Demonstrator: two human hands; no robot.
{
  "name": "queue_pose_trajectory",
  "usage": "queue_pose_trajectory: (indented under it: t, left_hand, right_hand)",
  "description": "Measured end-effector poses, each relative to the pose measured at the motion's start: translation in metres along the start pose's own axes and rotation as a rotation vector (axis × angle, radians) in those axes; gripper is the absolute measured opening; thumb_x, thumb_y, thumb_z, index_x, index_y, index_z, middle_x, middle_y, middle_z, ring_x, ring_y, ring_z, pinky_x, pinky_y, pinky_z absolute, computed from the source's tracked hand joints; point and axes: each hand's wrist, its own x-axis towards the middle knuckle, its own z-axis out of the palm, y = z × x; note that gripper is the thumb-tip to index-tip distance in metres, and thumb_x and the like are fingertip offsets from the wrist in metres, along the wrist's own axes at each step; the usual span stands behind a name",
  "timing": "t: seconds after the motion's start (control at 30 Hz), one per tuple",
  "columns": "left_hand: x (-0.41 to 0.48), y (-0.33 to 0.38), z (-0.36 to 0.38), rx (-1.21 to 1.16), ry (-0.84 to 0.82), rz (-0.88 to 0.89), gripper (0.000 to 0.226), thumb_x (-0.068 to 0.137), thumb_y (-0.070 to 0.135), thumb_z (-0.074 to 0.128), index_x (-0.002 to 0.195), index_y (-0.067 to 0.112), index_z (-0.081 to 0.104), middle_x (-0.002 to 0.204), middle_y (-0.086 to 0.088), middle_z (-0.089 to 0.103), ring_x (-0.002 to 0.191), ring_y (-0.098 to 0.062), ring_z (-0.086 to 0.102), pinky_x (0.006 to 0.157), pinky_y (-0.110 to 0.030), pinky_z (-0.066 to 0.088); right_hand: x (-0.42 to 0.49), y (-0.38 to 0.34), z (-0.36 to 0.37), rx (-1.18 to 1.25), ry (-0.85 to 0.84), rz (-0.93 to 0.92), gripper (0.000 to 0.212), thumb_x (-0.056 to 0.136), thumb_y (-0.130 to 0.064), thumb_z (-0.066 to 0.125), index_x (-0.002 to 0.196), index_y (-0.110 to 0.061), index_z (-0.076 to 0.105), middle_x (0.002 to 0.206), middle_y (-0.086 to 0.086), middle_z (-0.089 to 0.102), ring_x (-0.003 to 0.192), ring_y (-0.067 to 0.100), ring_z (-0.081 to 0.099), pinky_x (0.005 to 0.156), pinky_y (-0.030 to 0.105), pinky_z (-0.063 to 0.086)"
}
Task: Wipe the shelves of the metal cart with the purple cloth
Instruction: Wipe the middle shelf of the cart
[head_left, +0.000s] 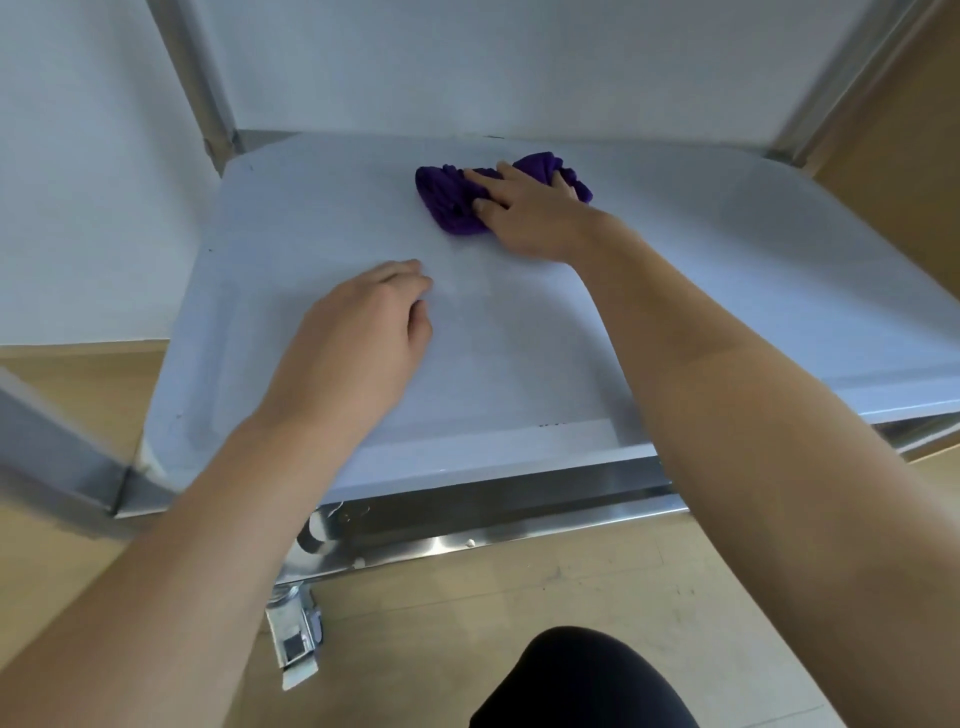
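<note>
purple cloth (457, 202); pale grey shelf (311, 208); tan wood floor (519, 597); white wall (78, 156).

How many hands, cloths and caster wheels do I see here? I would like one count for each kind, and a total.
Hands: 2, the left hand and the right hand
Cloths: 1, the purple cloth
Wheels: 1, the caster wheel
Total: 4

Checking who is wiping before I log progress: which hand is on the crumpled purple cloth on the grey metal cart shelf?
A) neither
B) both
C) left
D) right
D: the right hand presses the crumpled purple cloth near the back of the grey metal cart shelf, while the left hand rests on bare shelf, apart from the cloth.
</note>
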Motion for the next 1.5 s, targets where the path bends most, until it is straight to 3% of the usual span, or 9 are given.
queue_pose_trajectory:
  t: [0.2,0.3,0.57,0.73,0.87,1.07,1.2,1.4,1.5]
  left_hand:
    - [-0.002,0.004,0.001,0.033,-0.017,0.005,0.031,0.094,0.011,0.049,0.12,0.009,0.066,0.139,-0.001,0.055,0.124,-0.02,0.055,0.1,-0.032,0.042]
    - [-0.004,0.009,-0.001,0.062,-0.018,0.042,0.028,0.093,0.01,0.048,0.114,0.008,0.067,0.129,0.0,0.062,0.112,-0.025,0.06,0.087,-0.032,0.045]
    - [-0.003,0.01,0.005,0.143,-0.102,0.0,0.035,0.094,0.007,0.045,0.126,0.006,0.059,0.134,-0.008,0.057,0.114,-0.029,0.056,0.086,-0.035,0.043]
    - [-0.003,0.009,0.007,0.149,-0.119,0.011,0.044,0.094,-0.002,0.044,0.138,0.005,0.049,0.151,-0.007,0.039,0.14,-0.022,0.035,0.111,-0.031,0.029]
    - [-0.004,0.011,0.006,0.166,-0.08,-0.004,0.036,0.091,0.0,0.048,0.125,0.004,0.06,0.138,-0.011,0.054,0.119,-0.028,0.055,0.094,-0.034,0.039]
    - [0.001,0.006,0.001,0.103,-0.114,-0.018,0.04,0.098,0.013,0.04,0.137,0.012,0.051,0.149,-0.002,0.042,0.134,-0.021,0.041,0.101,-0.024,0.027]
    - [0.003,0.005,0.003,0.07,-0.088,-0.015,0.03,0.093,0.012,0.046,0.116,0.01,0.065,0.133,-0.004,0.058,0.125,-0.021,0.05,0.099,-0.031,0.037]
    - [-0.001,0.007,0.003,0.236,-0.016,-0.166,0.037,0.092,0.03,0.043,0.116,0.011,0.062,0.136,-0.004,0.053,0.133,-0.03,0.041,0.109,-0.047,0.031]
    - [0.0,0.009,0.005,0.25,-0.066,-0.169,0.037,0.093,0.029,0.041,0.117,0.009,0.06,0.135,-0.006,0.052,0.134,-0.033,0.038,0.11,-0.051,0.028]
  right_hand:
    - [-0.032,-0.003,0.026,0.117,0.016,0.011,0.057,0.095,-0.051,0.014,0.15,-0.039,0.024,0.15,-0.001,0.032,0.137,0.047,0.028,0.114,0.06,0.016]
    - [-0.072,-0.006,0.039,0.116,0.037,0.028,0.068,0.087,-0.062,0.006,0.151,-0.044,0.019,0.156,-0.003,0.025,0.139,0.049,0.024,0.115,0.06,0.014]
    - [-0.051,-0.031,0.019,0.217,0.026,0.181,0.048,0.104,-0.044,0.021,0.152,-0.046,0.014,0.159,-0.006,0.017,0.142,0.057,0.001,0.116,0.061,0.003]
    - [0.018,-0.053,0.012,0.192,-0.035,0.235,0.051,0.103,-0.04,0.022,0.153,-0.044,0.014,0.163,-0.004,0.008,0.141,0.06,-0.003,0.114,0.066,0.0]
    - [0.054,-0.091,0.006,0.25,-0.031,0.184,0.05,0.103,-0.046,0.025,0.152,-0.045,0.015,0.164,-0.005,0.008,0.142,0.057,-0.007,0.115,0.063,-0.005]
    - [0.082,-0.087,0.003,0.098,-0.031,-0.025,0.047,0.106,-0.034,0.017,0.152,-0.037,0.023,0.164,-0.007,0.009,0.148,0.043,0.003,0.116,0.065,0.003]
    - [0.091,-0.013,0.005,-0.092,-0.044,0.066,0.072,0.091,-0.053,0.0,0.146,-0.025,0.035,0.162,-0.002,0.019,0.144,0.038,0.022,0.11,0.072,0.016]
    - [0.073,0.01,0.009,0.171,0.078,0.339,0.049,0.102,-0.042,0.023,0.151,-0.041,0.024,0.16,0.002,0.022,0.143,0.052,0.01,0.117,0.06,0.007]
    - [0.088,-0.044,0.014,0.164,0.062,0.105,0.051,0.1,-0.046,0.024,0.15,-0.044,0.024,0.16,0.004,0.025,0.145,0.044,0.02,0.116,0.061,0.011]
